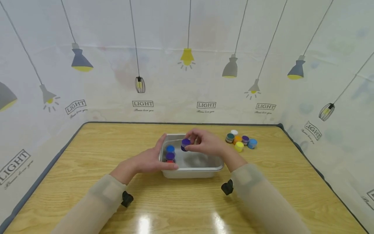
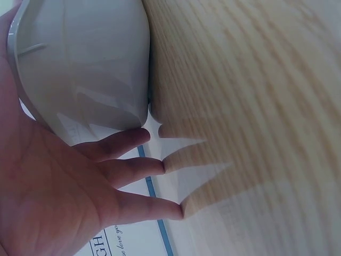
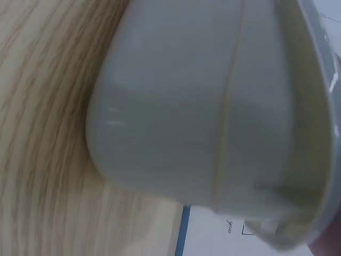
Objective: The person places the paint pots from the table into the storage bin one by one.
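A pale grey plastic bin point(image 1: 190, 174) stands on the table in the head view. Against its left end lies my left hand point(image 1: 150, 159), the thumb along the near rim. In the left wrist view that hand's fingers point(image 2: 141, 205) are straight and spread beside the bin's outer wall point(image 2: 90, 69). My right hand point(image 1: 205, 142) pinches a small paint jar with a purple lid point(image 1: 185, 143) over the bin's inside. Along the left inner side are a blue-lidded jar point(image 1: 170, 149), another purple-lidded jar point(image 1: 170, 156) and a red one point(image 1: 170, 161), partly hidden by the near rim.
Right of the bin, several small jars form a loose group: white point(image 1: 234, 132), dark green point(image 1: 230, 138), orange point(image 1: 237, 140), yellow point(image 1: 239, 146), purple point(image 1: 245, 140) and light blue point(image 1: 252, 143). A lamp-printed cloth point(image 1: 163, 71) hangs behind the wooden table point(image 1: 175, 204).
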A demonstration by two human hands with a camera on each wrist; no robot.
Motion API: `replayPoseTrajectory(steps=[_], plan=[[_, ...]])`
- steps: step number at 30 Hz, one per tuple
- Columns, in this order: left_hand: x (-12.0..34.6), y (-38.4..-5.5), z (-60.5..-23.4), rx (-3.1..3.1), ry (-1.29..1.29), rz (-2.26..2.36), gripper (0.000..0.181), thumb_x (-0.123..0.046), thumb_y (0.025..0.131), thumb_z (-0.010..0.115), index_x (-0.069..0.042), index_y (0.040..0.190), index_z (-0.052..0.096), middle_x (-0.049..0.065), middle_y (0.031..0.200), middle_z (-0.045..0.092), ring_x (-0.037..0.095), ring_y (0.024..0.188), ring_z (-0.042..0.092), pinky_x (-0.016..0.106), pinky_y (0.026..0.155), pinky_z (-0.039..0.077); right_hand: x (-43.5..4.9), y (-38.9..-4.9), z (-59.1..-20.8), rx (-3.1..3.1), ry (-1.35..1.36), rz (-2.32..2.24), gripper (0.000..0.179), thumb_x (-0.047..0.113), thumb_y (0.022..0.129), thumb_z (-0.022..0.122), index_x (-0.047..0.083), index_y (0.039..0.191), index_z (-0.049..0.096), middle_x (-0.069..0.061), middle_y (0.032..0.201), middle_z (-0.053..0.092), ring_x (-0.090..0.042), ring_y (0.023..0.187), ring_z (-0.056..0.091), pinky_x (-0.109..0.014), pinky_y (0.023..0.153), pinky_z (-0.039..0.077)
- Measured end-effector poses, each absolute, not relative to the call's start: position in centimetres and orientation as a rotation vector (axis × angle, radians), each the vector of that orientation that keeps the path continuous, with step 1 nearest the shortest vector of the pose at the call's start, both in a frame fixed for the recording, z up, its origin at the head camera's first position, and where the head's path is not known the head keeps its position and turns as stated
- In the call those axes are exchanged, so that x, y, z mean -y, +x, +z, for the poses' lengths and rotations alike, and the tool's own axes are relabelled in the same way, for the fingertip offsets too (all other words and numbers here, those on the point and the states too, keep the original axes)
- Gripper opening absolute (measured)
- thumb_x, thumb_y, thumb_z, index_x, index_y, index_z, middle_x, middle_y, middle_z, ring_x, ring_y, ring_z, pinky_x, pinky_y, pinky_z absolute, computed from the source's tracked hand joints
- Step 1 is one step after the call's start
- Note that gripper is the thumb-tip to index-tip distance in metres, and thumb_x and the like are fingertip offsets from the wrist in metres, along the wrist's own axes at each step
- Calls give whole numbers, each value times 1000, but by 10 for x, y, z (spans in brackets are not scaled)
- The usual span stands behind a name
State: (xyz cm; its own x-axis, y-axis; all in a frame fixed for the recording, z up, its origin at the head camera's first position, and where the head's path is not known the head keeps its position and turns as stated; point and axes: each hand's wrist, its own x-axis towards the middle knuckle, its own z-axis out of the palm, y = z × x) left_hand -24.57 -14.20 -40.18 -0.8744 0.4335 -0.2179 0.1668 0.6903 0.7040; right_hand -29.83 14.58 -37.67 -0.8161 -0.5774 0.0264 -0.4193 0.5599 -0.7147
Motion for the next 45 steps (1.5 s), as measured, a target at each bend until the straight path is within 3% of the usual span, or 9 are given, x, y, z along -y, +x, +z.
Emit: replayPoseTrajectory(steps=[9,16,25,45], plan=[[142,-247,-403,-2538,465,979,141,-78,85,79,-27,176,-16,28,170,44,41,147,56,65,122,43,-130,-305,-387,-2582,-771,-1084,33,29,99,84,24,128,68,-3,107,70,-22,95,65,-34,83,57],[143,-247,-405,-2544,472,983,142,-79,85,79,-26,176,-16,30,171,42,40,145,56,64,123,43,-125,-306,-395,-2509,-684,-1098,32,24,101,82,22,130,68,-6,102,73,-22,82,69,-33,74,60],[143,-247,-405,-2554,497,984,143,-80,85,78,-22,176,-16,31,169,42,42,146,56,63,124,42,-119,-308,-405,-2534,-675,-965,32,21,103,79,20,134,68,-4,97,72,-20,71,70,-31,65,56],[141,-248,-406,-2553,487,973,143,-80,85,78,-23,176,-18,32,170,42,42,146,56,63,124,42,-116,-306,-407,-2573,-679,-854,39,20,108,71,25,147,66,1,102,74,-17,73,71,-31,68,57]])
